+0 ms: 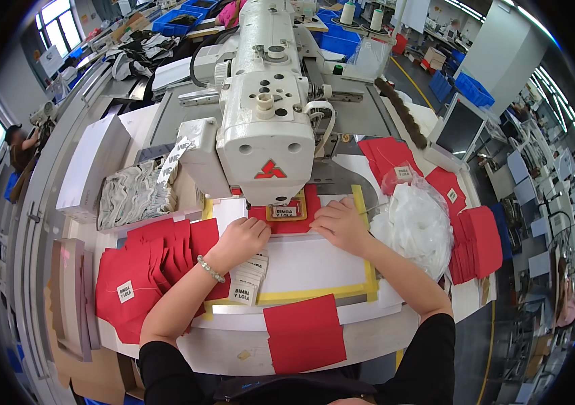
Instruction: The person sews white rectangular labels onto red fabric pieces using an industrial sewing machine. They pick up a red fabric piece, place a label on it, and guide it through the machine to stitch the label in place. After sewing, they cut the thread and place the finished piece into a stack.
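Beneath the head of a white industrial sewing machine [265,145] lies a red fabric piece [303,223]. A yellow-edged clamp frame [269,214] rests on it, around a pale label [286,211] with dark lettering. My left hand [245,237], curled with fingers together, grips the fabric's left edge. At its right edge my right hand [343,225] holds the cloth between thumb and fingers; the fingertips are partly hidden. Close to my left wrist is a stack of pale labels [245,287]. Another red fabric piece [304,334] hangs over the table's front edge.
Red fabric pieces [156,270] are heaped at left, beside a box of pale label strips [138,196]. A clear plastic bag with white contents [412,226] sits right of my right forearm, near more red pieces [480,239]. A monitor [459,125] stands at far right.
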Tool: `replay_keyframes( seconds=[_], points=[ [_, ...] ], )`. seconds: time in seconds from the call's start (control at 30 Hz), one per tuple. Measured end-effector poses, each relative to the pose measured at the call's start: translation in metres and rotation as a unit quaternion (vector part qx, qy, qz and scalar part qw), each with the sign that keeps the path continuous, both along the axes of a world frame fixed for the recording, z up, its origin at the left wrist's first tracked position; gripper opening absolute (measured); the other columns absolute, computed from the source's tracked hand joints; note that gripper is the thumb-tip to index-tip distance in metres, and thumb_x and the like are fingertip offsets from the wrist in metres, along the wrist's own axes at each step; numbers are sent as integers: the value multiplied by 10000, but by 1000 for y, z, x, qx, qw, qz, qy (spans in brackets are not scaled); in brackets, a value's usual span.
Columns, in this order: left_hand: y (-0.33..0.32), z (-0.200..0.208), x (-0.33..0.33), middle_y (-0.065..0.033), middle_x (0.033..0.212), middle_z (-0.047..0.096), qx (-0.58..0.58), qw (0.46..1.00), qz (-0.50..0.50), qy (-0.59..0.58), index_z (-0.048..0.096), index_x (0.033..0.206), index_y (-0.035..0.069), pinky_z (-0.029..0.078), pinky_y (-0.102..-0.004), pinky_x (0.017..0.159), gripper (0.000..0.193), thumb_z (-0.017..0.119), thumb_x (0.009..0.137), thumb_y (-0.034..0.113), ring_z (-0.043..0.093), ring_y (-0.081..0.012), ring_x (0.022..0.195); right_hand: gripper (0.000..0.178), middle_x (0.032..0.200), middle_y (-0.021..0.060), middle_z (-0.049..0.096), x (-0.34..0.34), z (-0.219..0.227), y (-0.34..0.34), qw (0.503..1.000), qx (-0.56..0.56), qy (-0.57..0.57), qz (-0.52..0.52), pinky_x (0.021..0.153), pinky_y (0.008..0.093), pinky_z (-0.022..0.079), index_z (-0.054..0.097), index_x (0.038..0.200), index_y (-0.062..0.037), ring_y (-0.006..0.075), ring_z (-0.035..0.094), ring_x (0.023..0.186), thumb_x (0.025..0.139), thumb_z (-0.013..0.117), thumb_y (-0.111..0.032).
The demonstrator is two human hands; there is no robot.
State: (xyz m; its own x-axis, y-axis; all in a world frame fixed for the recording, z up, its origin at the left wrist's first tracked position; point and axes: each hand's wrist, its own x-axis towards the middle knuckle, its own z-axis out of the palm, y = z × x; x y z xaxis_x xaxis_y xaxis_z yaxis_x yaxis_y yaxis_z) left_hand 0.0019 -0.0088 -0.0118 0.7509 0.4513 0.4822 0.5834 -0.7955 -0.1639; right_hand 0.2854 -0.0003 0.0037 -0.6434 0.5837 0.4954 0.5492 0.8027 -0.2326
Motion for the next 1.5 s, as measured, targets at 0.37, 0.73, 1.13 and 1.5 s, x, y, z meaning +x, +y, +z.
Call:
replay_keyframes(
  seconds=[0.37, 0.73, 1.13, 1.5],
  points=[
    [-88, 38, -43, -45, 836, 590, 30, 997, -37, 65, 664, 892, -17, 489, -286, 666, 178, 649, 740, 73, 604, -169, 834, 198, 940, -5, 603, -24, 13, -73, 990, 78, -84, 85, 731, 322, 379, 652, 937, -91, 139, 554, 832, 741, 661, -118],
    [-107, 29, -63, -49, 976, 664, -29, 997, 28, 62, 705, 1005, 34, 471, -287, 718, 259, 642, 762, 96, 626, -162, 885, 351, 956, 60, 593, 41, 57, -98, 920, -101, -212, -315, 806, 376, 376, 642, 1055, -59, 239, 558, 885, 758, 754, -209],
    [-100, 25, -71, -56, 1015, 655, -66, 995, 69, 25, 697, 1046, 41, 461, -283, 678, 289, 626, 771, 95, 613, -150, 854, 318, 897, 114, 571, 52, 33, -111, 893, -190, -98, -397, 794, 399, 400, 589, 1118, -36, 291, 550, 860, 825, 694, -98],
    [-97, 22, -76, -118, 1038, 716, -237, 945, 48, -221, 699, 937, 17, 485, -266, 525, 258, 659, 683, 28, 628, -157, 628, 113, 823, 134, 530, 50, 40, -96, 916, -202, 38, -344, 669, 317, 430, 473, 932, 7, 258, 527, 711, 902, 582, 1]
  ],
)
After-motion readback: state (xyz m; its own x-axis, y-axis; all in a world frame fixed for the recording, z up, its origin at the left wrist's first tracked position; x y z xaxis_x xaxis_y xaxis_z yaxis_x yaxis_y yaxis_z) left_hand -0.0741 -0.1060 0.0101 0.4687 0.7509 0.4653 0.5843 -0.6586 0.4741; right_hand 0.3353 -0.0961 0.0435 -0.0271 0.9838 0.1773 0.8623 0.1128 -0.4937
